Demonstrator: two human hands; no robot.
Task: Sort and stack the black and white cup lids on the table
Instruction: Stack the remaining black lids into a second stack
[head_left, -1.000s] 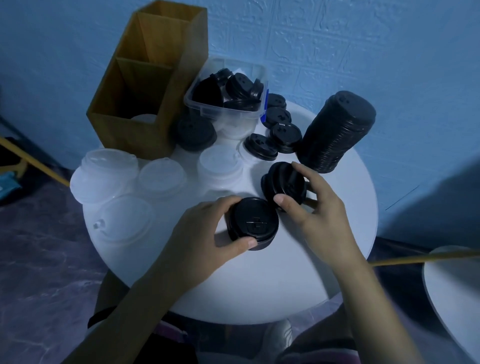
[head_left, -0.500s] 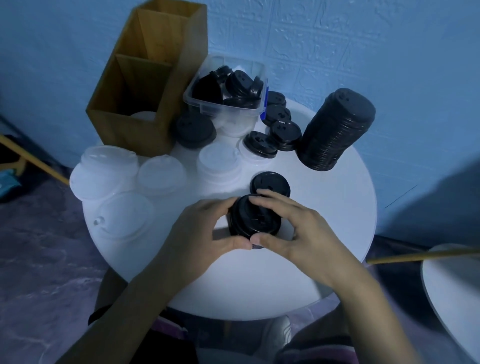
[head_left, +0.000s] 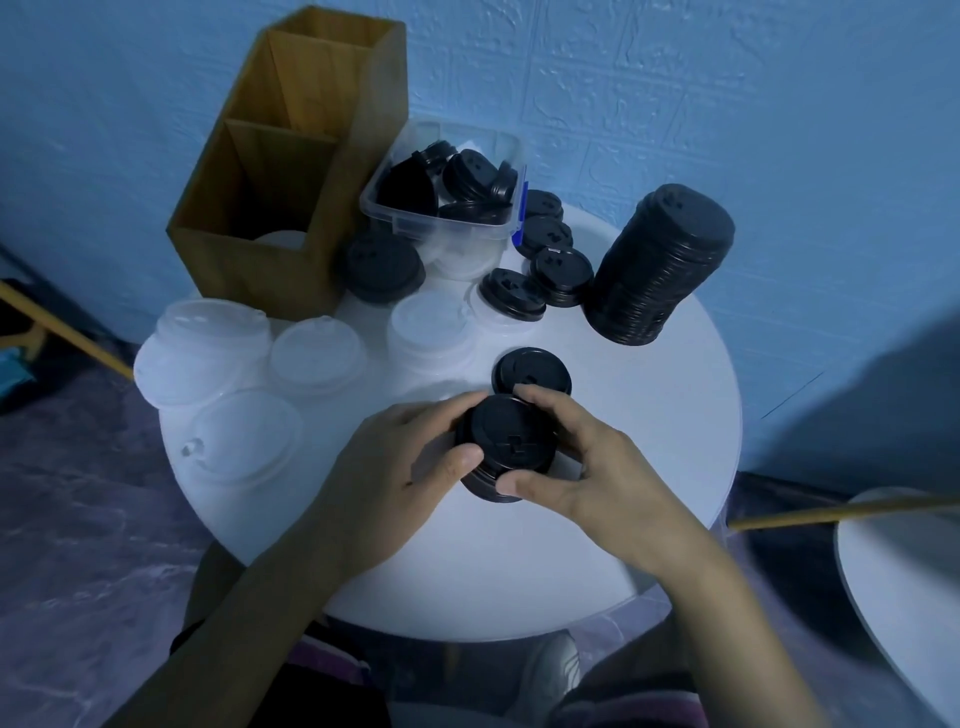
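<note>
Blue embossed wall (head_left: 675, 78) behind a round white table (head_left: 649, 415), purplish marbled floor (head_left: 78, 519)

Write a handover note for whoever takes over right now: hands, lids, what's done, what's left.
Left hand and right hand both grip a short black stack at the front middle of the table.
One black lid lies flat just behind it.
Done: tall black stack on the right, leaning.
Left: the loose black lids beside the clear bin, those inside it, and the white lids on the left side.
</note>
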